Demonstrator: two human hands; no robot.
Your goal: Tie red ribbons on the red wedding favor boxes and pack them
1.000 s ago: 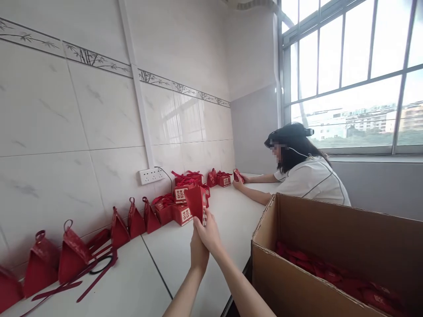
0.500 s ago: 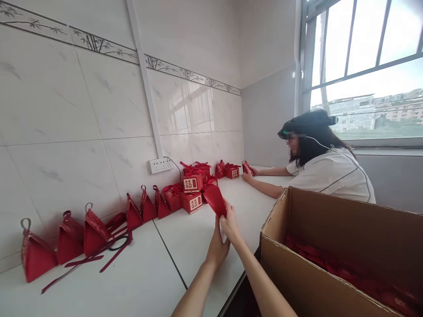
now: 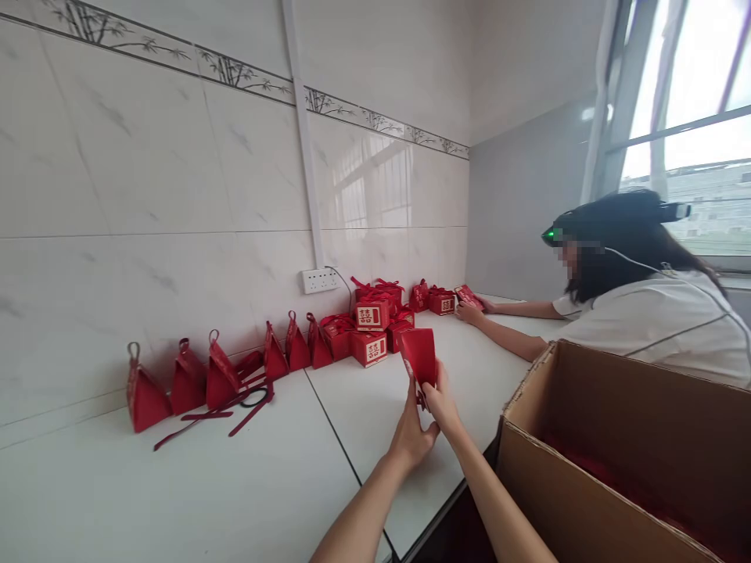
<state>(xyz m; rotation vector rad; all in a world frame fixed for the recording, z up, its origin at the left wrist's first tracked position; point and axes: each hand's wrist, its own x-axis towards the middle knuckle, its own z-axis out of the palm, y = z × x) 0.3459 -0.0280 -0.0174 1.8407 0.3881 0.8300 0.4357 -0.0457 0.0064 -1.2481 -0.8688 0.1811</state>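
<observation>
Between my two hands, above the white table (image 3: 252, 493), is a red folded-card gift box (image 3: 419, 356), only partly formed. My left hand (image 3: 411, 438) grips its lower left side, with the thumb stretched toward my other hand. My right hand (image 3: 443, 403) is closed around its lower right part. Some of my fingers are hidden behind the card. Just beyond it, finished red gift boxes (image 3: 368, 349) with gold-and-white character labels and ribbons are stacked against the wall.
Pointed red bags with loops (image 3: 149, 395) line the wall at left. Red ribbons (image 3: 193, 426) and black-handled scissors (image 3: 254, 400) lie before them. An open cardboard carton (image 3: 592, 461) with red pieces stands at right. A co-worker (image 3: 651, 305) handles a red box (image 3: 468, 298) at the far end.
The view has swung right, so the table items appear shifted. The red box in my hands has turned more upright, and its side opening now shows. The co-worker's red box has tilted flatter.
</observation>
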